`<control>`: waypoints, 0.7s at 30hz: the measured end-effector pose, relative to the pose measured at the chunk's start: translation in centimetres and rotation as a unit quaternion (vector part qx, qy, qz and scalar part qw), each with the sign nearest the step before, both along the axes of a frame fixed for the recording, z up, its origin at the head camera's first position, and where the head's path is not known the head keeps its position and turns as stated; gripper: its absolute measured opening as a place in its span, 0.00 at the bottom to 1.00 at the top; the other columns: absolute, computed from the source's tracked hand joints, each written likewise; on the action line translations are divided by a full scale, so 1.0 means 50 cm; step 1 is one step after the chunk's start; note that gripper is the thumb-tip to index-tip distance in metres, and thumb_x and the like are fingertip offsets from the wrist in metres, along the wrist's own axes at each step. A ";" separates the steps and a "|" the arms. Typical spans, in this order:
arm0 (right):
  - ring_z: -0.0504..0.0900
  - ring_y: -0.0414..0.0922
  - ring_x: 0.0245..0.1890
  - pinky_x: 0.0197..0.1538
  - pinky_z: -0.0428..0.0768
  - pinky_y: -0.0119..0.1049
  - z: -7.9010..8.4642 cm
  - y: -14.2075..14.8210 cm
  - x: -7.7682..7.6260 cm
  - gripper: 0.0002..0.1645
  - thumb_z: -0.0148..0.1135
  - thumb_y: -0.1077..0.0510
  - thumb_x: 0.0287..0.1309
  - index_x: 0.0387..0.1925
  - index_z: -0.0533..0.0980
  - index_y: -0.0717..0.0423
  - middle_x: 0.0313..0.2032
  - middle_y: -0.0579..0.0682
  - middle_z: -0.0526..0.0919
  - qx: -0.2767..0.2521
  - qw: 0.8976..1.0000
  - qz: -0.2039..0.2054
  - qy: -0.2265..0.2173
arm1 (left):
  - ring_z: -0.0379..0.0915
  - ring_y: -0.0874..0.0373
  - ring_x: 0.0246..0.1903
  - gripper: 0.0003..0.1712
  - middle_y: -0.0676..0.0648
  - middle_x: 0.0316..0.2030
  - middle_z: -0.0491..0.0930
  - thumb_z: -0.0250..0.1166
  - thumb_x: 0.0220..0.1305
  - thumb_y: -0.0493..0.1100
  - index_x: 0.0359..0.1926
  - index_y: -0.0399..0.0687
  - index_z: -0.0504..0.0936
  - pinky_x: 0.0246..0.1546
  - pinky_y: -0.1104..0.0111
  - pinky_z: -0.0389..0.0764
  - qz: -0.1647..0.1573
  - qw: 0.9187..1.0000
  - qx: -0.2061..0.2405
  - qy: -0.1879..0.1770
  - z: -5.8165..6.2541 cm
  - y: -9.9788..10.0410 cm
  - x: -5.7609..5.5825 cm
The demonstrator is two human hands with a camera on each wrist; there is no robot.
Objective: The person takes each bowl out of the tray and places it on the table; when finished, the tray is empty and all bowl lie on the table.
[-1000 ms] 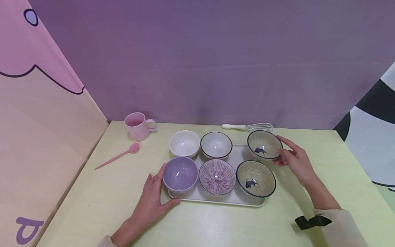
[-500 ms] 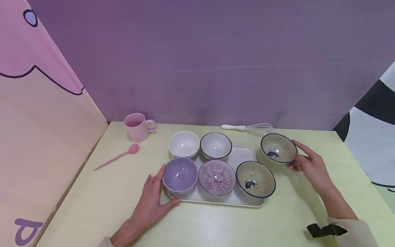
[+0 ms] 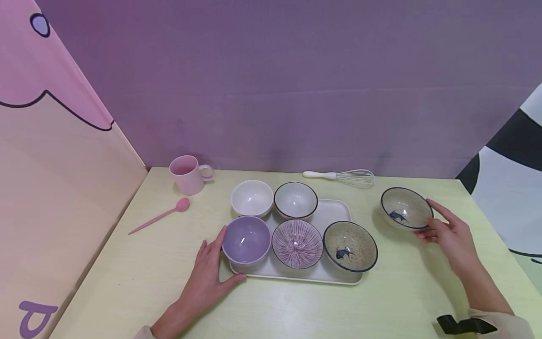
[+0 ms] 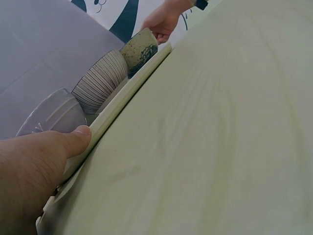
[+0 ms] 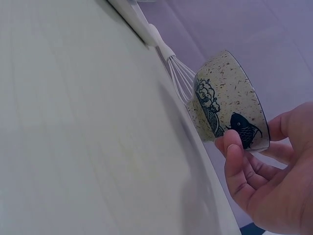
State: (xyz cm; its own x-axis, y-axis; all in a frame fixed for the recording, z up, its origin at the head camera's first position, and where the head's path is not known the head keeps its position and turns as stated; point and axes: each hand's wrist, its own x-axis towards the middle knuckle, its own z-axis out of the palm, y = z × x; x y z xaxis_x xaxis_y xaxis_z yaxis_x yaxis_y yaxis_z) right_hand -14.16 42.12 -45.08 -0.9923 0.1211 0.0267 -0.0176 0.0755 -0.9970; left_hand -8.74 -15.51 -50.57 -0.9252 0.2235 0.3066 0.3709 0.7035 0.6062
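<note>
My right fingers (image 5: 235,161) pinch speckled beige, blue-rimmed ceramic bowl (image 3: 406,207); shifted rightward, now separated from white rectangular tray (image 3: 336,209), held over pale wooden table (image 3: 296,310). Left fingers (image 3: 215,245), loosely spread, touch tray edge.

Held bowl (image 3: 406,206) glossy, ceramic-looking; purple bowl (image 3: 247,240) smooth, glossy; tabletop (image 3: 313,310) wood-grained; backdrop (image 3: 271,94) matt, cloth-like

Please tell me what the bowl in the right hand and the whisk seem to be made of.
The held bowl looks like glazed ceramic: glossy, speckled surface. The whisk has a smooth white handle, probably plastic; its thin pale wires may be metal.
</note>
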 end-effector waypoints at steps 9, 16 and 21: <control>0.91 0.35 0.27 0.32 0.89 0.24 -0.004 0.045 0.018 0.34 0.46 0.67 0.84 0.79 0.71 0.35 0.32 0.38 0.91 -0.026 0.999 -0.036 -0.003 | 0.68 0.35 0.77 0.78 0.39 0.81 0.69 0.91 0.51 0.52 0.91 0.51 0.48 0.87 0.39 0.51 0.000 1.000 0.004 -0.012 0.004 0.000 -0.001; 0.92 0.36 0.26 0.31 0.90 0.25 -0.010 0.078 0.023 0.33 0.45 0.69 0.82 0.78 0.73 0.39 0.30 0.40 0.91 -0.055 0.996 -0.064 0.010 | 0.67 0.36 0.78 0.78 0.39 0.82 0.68 0.91 0.51 0.52 0.91 0.51 0.48 0.87 0.39 0.50 -0.002 1.000 0.007 -0.014 0.004 0.000 -0.001; 0.92 0.36 0.25 0.29 0.90 0.26 -0.013 0.093 0.028 0.38 0.45 0.68 0.82 0.87 0.62 0.47 0.29 0.40 0.91 -0.067 0.993 -0.094 0.000 | 0.66 0.36 0.78 0.78 0.40 0.82 0.68 0.90 0.52 0.53 0.91 0.51 0.47 0.87 0.39 0.50 -0.003 1.000 0.007 -0.014 0.003 -0.001 -0.001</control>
